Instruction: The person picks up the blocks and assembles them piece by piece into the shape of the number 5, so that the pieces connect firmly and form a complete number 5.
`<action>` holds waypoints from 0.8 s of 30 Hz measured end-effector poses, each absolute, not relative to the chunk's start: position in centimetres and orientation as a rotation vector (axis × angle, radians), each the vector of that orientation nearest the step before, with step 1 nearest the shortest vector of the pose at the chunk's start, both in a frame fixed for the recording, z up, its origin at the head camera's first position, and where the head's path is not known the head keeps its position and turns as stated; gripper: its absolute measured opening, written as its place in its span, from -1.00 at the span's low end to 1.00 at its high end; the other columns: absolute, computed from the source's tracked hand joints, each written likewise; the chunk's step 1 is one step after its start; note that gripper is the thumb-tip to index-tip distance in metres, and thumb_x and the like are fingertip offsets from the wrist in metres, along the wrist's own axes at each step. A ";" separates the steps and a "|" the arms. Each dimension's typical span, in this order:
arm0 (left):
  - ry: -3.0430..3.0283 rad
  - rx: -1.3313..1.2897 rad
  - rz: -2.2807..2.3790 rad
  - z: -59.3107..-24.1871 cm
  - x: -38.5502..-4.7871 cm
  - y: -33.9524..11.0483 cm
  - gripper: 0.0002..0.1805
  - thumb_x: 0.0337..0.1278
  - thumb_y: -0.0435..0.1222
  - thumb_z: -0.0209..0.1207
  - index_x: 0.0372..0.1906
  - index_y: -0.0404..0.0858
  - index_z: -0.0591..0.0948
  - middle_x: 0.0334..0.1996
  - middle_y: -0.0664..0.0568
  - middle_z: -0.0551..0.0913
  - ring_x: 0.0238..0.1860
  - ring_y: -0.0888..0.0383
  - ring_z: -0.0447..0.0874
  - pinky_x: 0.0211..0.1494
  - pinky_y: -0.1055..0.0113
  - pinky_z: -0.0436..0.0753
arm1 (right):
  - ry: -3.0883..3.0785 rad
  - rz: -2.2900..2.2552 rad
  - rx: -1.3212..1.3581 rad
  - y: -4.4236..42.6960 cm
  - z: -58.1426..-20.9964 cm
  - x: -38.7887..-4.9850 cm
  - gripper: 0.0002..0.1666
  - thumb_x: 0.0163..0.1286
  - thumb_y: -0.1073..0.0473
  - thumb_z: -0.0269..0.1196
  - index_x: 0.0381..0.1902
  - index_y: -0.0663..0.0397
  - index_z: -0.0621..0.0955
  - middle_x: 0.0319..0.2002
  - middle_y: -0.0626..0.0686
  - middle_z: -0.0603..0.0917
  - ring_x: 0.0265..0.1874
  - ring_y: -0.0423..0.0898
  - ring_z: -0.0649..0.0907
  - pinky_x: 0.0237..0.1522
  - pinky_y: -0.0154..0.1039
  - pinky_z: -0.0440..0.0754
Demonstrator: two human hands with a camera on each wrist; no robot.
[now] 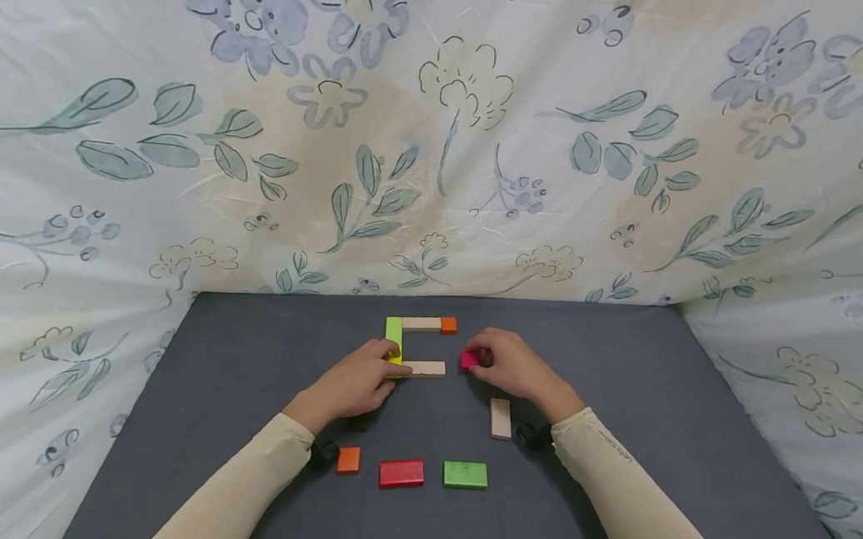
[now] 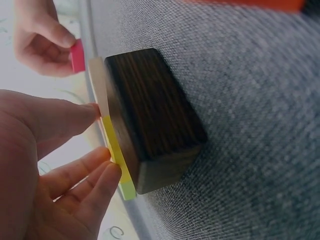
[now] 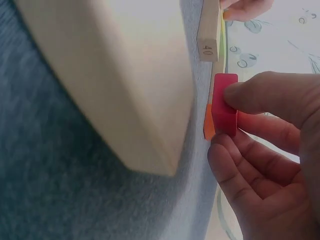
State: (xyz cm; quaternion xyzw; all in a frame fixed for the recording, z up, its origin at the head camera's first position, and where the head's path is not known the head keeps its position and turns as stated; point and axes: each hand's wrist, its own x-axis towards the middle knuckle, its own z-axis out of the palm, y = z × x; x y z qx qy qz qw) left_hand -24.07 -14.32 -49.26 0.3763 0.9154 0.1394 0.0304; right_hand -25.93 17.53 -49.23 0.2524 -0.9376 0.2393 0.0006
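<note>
My right hand (image 1: 513,366) pinches a small pinkish-red block (image 1: 469,359) between thumb and fingers, just right of the lower plain wooden block (image 1: 428,369) and apart from it. That block bears a printed 40 in the right wrist view. My left hand (image 1: 352,381) touches the lower left corner of the block outline, thumb and fingertips on the lower plain block and the yellow block (image 2: 113,140). Beyond the yellow one lies a light green block (image 1: 393,328). An upper plain block (image 1: 422,324) runs right from it to a small orange block (image 1: 448,325).
Nearer lie a dark brown block (image 2: 155,105), an orange block (image 1: 348,461), a red block (image 1: 401,474), a green block (image 1: 464,474) and a plain block (image 1: 499,418), all on the dark grey cloth (image 1: 606,508). A floral curtain (image 1: 425,178) rises behind and at both sides.
</note>
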 end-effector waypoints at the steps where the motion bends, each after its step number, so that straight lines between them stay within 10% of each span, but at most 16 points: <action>1: 2.821 1.158 0.431 -49.2 -24.1 -14.3 -0.60 0.51 -0.33 0.32 0.33 -0.04 0.77 0.31 -0.15 0.56 0.27 -0.08 0.49 0.36 -0.01 0.60 | -2.947 0.757 0.796 17.4 -49.2 -25.9 -0.66 0.34 0.27 0.54 0.06 0.12 0.80 -0.14 -0.07 0.69 -0.25 -0.16 0.61 -0.16 -0.14 0.68; 24: 2.813 1.123 0.430 -48.7 -24.2 -14.2 -0.62 0.51 -0.29 0.33 0.32 -0.03 0.78 0.30 -0.13 0.56 0.28 -0.05 0.49 0.35 0.02 0.61 | -3.040 0.763 0.758 15.4 -48.6 -26.0 -0.71 0.37 0.29 0.53 0.04 0.11 0.81 -0.17 -0.06 0.67 -0.24 -0.12 0.61 -0.13 -0.12 0.68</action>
